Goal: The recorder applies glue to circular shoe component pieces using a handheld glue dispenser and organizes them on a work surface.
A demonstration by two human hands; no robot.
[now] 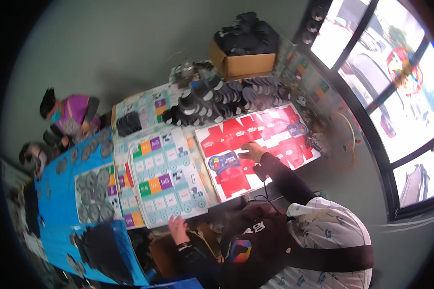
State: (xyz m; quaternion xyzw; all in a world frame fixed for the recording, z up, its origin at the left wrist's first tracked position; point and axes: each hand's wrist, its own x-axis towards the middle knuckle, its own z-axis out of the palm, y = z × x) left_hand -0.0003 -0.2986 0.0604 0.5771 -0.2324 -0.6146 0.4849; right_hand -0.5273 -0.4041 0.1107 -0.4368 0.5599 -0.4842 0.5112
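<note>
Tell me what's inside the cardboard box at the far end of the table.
The cardboard box is heaped above its rim with black items, too blurred to identify. Whatever lies deeper is covered by that pile and the box walls.

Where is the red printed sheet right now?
In the head view, the red printed sheet lies right of centre on the table, beside the pale sheet, under a person's hand.
</note>
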